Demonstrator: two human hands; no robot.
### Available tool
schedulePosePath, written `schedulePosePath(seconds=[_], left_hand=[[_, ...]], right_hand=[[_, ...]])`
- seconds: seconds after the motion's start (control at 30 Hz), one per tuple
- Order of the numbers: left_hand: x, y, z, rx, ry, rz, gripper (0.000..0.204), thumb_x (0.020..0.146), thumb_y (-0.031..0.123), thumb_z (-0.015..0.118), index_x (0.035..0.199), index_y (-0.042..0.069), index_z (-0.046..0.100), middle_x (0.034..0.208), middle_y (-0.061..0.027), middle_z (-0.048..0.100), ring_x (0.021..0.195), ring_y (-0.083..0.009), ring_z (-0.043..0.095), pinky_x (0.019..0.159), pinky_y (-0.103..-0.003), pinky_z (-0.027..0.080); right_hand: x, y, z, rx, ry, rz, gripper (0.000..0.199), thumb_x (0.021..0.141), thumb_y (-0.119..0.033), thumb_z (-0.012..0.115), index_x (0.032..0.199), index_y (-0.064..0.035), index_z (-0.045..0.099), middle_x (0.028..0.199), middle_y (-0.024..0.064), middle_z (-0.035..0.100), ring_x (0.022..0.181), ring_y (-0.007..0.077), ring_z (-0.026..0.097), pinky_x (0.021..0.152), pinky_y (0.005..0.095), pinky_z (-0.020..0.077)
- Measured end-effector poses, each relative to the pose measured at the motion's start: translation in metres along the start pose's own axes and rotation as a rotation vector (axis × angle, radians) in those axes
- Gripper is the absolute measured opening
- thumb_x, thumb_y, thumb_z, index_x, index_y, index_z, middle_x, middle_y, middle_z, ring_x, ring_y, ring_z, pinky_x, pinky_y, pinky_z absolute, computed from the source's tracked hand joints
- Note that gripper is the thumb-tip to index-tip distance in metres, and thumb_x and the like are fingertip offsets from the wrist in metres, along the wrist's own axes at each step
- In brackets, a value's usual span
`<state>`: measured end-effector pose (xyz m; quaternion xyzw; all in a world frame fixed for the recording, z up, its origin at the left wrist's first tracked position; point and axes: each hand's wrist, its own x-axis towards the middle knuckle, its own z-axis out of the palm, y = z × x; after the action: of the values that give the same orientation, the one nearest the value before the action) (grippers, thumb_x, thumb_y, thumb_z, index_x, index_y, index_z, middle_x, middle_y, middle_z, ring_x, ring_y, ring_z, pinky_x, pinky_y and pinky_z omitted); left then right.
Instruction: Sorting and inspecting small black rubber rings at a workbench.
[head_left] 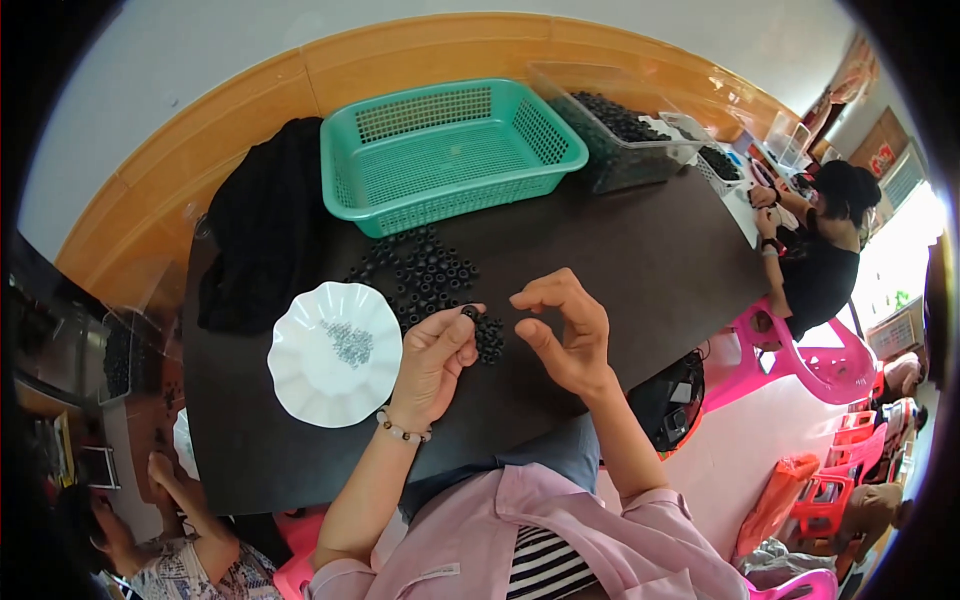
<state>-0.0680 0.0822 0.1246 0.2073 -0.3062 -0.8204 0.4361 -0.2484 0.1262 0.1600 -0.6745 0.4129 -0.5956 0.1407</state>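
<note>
My left hand point(436, 358) is closed, with a small black ring-shaped part point(470, 313) pinched between thumb and forefinger. To its right, my right hand point(570, 340) is raised with thumb and fingers apart, and nothing shows between them. Loose black ring-shaped parts point(432, 270) lie on the dark table point(640, 260) just beyond my left hand, and several more point(489, 338) lie between my hands. A white plate with a wavy rim point(300, 395) stands left of my left hand. Tiny pale, shiny pieces point(350, 343) are heaped in it.
At the back stands a green plastic basket point(460, 202), beside a clear bin point(630, 165) of black parts. Black cloth point(262, 235) lies at the left. One person point(830, 240) works at the far right, another point(205, 540) at the lower left. A pink chair point(830, 370) stands right.
</note>
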Motion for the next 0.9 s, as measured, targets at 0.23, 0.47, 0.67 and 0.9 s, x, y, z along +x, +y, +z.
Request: schedulePosePath(seconds=[0.23,0.47,0.67,0.9], left_hand=[[0.000,-0.003,-0.007,0.006,-0.040,-0.019,0.024,0.087,0.016,0.070,0.106,0.002,0.068,0.076,0.0023,0.062,0.065,-0.0052,0.051,0.059,-0.018,0.041],[0.001,-0.004,-0.007,-0.023,-0.015,-0.019,0.026,0.084,0.016,0.072,0.106,0.002,0.068,0.080,0.0020,0.064,0.065,-0.0050,0.051,0.058,-0.018,0.041],[0.000,-0.005,-0.009,-0.017,-0.003,-0.022,0.026,0.084,0.014,0.072,0.106,0.002,0.068,0.093,-0.0019,0.068,0.072,-0.0069,0.055,0.065,-0.020,0.046],[0.000,-0.004,-0.007,-0.014,-0.005,-0.029,0.024,0.084,0.014,0.072,0.105,0.003,0.069,0.093,-0.0017,0.068,0.071,-0.0067,0.055,0.064,-0.020,0.046]], right_hand=[[0.006,0.008,0.011,-0.005,-0.107,0.006,0.027,0.078,-0.017,0.076,0.101,-0.0047,0.068,0.094,0.0087,0.062,0.085,0.0172,0.053,0.072,0.0278,0.0439],[0.005,0.016,0.011,-0.115,-0.095,-0.083,0.023,0.076,-0.017,0.078,0.092,-0.0056,0.066,0.089,0.0081,0.062,0.080,0.0188,0.055,0.070,0.0284,0.0444],[-0.002,0.014,0.022,-0.156,-0.016,-0.066,0.020,0.073,-0.013,0.080,0.084,-0.0049,0.065,0.083,0.0073,0.062,0.076,0.0195,0.056,0.067,0.0290,0.0449],[-0.005,0.011,0.027,-0.158,0.036,-0.021,0.017,0.075,-0.010,0.078,0.084,-0.0036,0.066,0.081,0.0068,0.063,0.076,0.0183,0.056,0.067,0.0281,0.0450]])
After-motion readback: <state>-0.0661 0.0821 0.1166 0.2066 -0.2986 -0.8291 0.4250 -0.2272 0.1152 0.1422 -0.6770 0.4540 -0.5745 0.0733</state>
